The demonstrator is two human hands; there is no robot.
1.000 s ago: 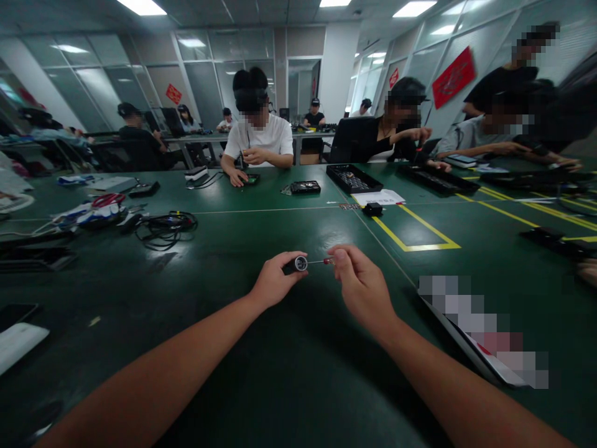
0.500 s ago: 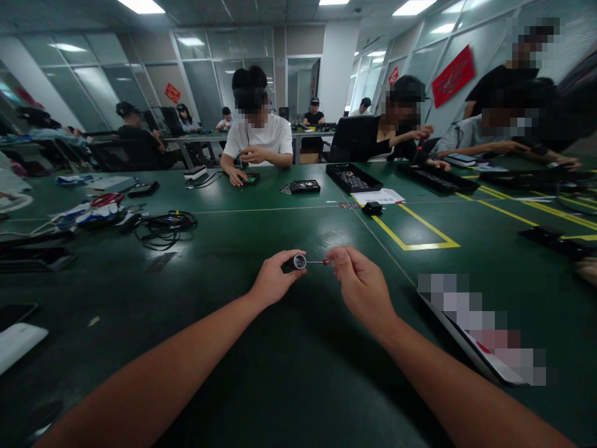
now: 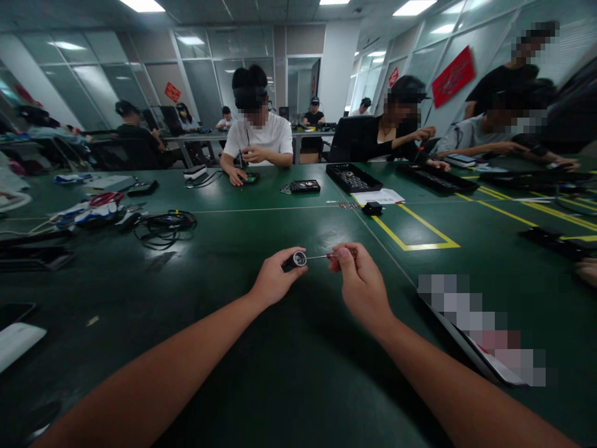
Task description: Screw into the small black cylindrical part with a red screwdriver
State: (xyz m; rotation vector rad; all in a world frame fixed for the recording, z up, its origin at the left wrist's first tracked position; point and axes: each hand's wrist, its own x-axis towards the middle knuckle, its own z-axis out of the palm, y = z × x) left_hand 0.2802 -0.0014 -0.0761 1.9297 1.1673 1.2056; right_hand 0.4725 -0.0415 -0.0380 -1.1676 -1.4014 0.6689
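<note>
My left hand (image 3: 276, 274) is closed around a small black cylindrical part (image 3: 299, 259), its round, silver-rimmed end facing me. Inside the rim some detail shows, too small to make out. Between the thumb and fingers of my right hand (image 3: 361, 274) is a screwdriver (image 3: 332, 255) with a reddish handle and a thin metal shaft. The shaft points left, and its tip meets the right side of the cylinder's rim; whether it goes in, I cannot tell. Both hands are above the green table (image 3: 261, 373).
A coil of black cables (image 3: 168, 229) and a pile of gloves (image 3: 96, 211) lie left. Ahead are a black tray (image 3: 353, 178), a small black block (image 3: 372, 208) and yellow tape (image 3: 431, 246). A thin, partly blurred flat object (image 3: 466, 339) lies right. Co-workers sit across the table.
My right hand has tilted and its fingers have shifted on the screwdriver, so more of the reddish handle shows and sits slightly higher. My left hand with the cylinder has barely moved.
</note>
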